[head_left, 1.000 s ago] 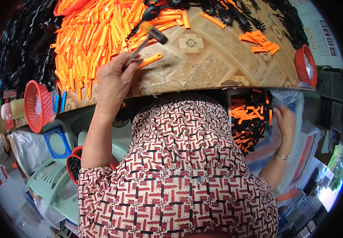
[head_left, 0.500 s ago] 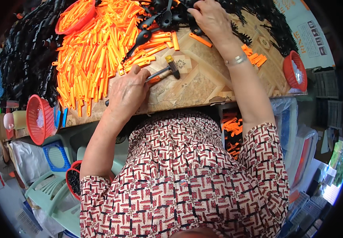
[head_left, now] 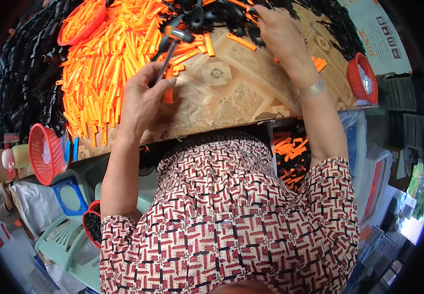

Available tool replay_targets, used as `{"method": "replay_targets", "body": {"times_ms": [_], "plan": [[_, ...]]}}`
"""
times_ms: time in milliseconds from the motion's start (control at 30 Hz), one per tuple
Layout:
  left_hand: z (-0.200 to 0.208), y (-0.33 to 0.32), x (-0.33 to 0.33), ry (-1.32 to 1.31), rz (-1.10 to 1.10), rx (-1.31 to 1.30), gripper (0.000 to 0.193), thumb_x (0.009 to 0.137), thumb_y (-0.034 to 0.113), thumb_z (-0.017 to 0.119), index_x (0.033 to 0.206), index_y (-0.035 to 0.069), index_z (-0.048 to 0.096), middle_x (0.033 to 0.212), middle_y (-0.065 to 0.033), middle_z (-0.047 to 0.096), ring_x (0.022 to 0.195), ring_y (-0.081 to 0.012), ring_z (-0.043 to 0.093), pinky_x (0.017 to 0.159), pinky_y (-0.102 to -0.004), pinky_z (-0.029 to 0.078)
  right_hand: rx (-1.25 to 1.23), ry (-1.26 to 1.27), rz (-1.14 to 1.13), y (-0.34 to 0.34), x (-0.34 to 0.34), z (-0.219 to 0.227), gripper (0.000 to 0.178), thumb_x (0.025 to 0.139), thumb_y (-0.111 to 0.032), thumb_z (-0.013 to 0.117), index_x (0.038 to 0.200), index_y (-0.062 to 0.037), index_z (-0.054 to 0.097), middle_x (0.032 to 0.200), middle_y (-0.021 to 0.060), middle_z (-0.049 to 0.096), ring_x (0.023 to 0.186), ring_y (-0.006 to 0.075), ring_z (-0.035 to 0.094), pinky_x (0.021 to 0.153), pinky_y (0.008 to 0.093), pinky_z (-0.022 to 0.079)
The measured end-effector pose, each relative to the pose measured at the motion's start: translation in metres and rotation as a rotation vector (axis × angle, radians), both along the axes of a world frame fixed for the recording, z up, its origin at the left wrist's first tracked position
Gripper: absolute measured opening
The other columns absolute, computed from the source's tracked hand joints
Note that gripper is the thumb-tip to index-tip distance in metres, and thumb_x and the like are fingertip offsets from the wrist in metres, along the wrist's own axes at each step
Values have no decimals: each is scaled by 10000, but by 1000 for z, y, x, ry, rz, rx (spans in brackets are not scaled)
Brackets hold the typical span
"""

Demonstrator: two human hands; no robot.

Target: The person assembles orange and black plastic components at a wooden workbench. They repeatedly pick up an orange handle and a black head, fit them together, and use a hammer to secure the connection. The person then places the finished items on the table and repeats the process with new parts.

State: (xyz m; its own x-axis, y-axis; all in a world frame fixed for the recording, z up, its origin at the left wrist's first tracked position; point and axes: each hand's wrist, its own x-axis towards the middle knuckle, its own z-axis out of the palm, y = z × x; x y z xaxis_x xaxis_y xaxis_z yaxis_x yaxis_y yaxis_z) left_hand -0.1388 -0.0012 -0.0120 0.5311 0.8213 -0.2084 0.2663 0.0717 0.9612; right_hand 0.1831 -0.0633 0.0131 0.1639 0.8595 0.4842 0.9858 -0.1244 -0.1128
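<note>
My left hand (head_left: 142, 100) is closed round the dark handle of a small hammer (head_left: 178, 34). The hammer's head, black with a yellow-orange face, is raised over the near edge of a black utensil pile. An orange plastic handle (head_left: 169, 90) shows beside my left thumb; whether the hand touches it, I cannot tell. Farther back, my right hand (head_left: 281, 36) pinches the end of an orange handle (head_left: 239, 4) above black slotted and spoon-shaped heads (head_left: 216, 14). One loose orange handle (head_left: 241, 42) lies on the table left of my right hand.
A large heap of orange handles (head_left: 99, 83) covers the table's left, with a red basket (head_left: 85, 29) of them behind. Black utensil parts (head_left: 21, 68) pile up far left. Red baskets (head_left: 45, 154) stand at both sides. The patterned tabletop (head_left: 231, 98) ends at my waist.
The hammer has swung up and left, its head rising from the tabletop toward the black utensils. My right hand has shifted slightly right and down, and an orange handle now shows at its fingers.
</note>
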Motion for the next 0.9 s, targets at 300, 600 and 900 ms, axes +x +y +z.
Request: {"method": "replay_targets", "body": {"times_ms": [300, 600, 900], "plan": [[9, -29, 50, -290, -101, -315, 193, 906, 86, 741, 1057, 42, 629, 858, -25, 715, 629, -53, 624, 558, -186, 486, -166, 673, -46, -189, -101, -29, 128, 905, -135, 708, 926, -10, 687, 833, 164, 653, 767, 349, 651, 672, 422, 500], [-14, -59, 79, -147, -315, -248, 212, 914, 156, 767, 1052, 44, 651, 807, 2, 695, 605, -26, 570, 515, -177, 408, -367, 1282, -212, -190, -118, -49, 165, 960, -166, 652, 992, -8, 691, 678, 62, 695, 564, 86, 582, 536, 304, 430], [18, -20, 13, 329, -353, 210, 193, 934, 184, 728, 1023, 27, 663, 740, 51, 521, 669, -41, 464, 592, -217, 382, -350, 1398, -242, -191, -119, -62, 154, 967, -115, 648, 1023, 12, 716, 681, 23, 692, 598, 27, 579, 536, 228, 421]]}}
